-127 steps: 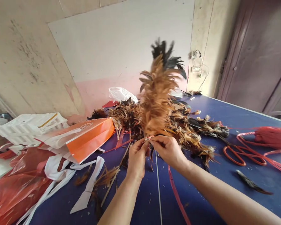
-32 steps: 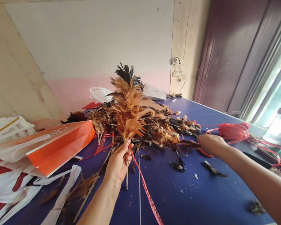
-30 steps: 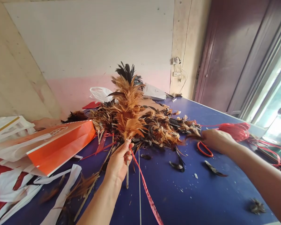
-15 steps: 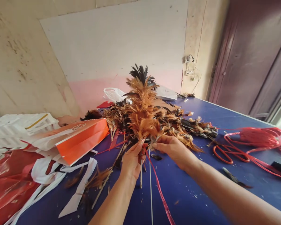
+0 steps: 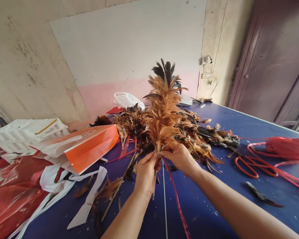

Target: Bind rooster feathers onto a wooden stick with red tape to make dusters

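In the head view a feather duster [image 5: 163, 109], brown with black tips, stands upright in front of me. My left hand [image 5: 146, 171] is closed round its stick [image 5: 154, 184] just below the lowest feathers. Close beside it, my right hand [image 5: 180, 159] pinches feathers [image 5: 164, 146] against the duster's base; how many I cannot tell. A pink plastic ribbon [image 5: 178, 207] runs from between the hands down toward me. Loose feathers [image 5: 199, 141] are heaped behind the duster on the blue table [image 5: 201, 212].
An orange and white paper bag [image 5: 92, 149], white packaging [image 5: 30, 132] and red plastic [image 5: 17, 196] crowd the left side. On the right lies a bundle of pink cord [image 5: 286, 149] near a single dark feather [image 5: 262, 195]. A white plastic bag [image 5: 128, 99] rests by the wall.
My right hand has moved in with its feathers and now touches the duster's base by my left hand. The duster leans slightly more to the right, and the view has shifted a little.
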A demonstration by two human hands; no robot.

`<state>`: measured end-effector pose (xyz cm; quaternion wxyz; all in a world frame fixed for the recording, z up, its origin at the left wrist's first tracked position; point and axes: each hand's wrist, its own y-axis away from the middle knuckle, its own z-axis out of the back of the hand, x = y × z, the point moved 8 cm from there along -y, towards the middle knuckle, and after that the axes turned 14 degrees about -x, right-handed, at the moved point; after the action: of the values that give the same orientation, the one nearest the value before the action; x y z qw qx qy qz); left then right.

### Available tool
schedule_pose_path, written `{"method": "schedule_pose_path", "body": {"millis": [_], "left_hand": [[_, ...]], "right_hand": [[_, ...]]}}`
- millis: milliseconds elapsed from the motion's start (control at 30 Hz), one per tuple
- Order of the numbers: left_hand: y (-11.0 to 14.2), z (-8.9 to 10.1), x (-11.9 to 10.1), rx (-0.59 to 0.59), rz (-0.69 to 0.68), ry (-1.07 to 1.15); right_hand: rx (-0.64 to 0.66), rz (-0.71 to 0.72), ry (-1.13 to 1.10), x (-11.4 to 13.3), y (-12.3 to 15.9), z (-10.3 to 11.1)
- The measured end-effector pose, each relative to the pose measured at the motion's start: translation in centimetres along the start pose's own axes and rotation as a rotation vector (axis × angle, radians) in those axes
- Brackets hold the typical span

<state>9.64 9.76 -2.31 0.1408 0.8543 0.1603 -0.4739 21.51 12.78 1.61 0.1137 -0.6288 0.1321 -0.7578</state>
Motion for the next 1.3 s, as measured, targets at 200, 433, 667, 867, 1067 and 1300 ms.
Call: {"method": "schedule_pose_path", "body": {"millis": [200,433,667,867,1067,1300], "left_hand": [[0.1,0.0,-0.2,0.007,-0.092,-0.073],[0.8,-0.7,-0.6,0.081,-0.201,-0.169],[1.1,-0.8,-1.4,0.068,-0.322,-0.256],[1.0,-0.8,-1.3,0.066,-0.327,-0.262],[0.7,-0.6,-1.8,0.059,-0.377,-0.258],[0.4,0.3,-4.1,-0.008,-0.638,-0.472]], "right_hand": [[-0.005,-0.005,-0.093,0.5,0.2,0.2],[0.072,-0.152,-0.329,-0.1,0.6,-0.5],[0.080,-0.053,-0.320,0.8,0.5,0.2],[0.063,-0.022,-0.323,0.8,0.2,0.6],[0.017,-0.255,-0.420,-0.3,1.3,0.1],[0.307,-0.558,-0.344,-1.8,3.6,-1.9]]}}
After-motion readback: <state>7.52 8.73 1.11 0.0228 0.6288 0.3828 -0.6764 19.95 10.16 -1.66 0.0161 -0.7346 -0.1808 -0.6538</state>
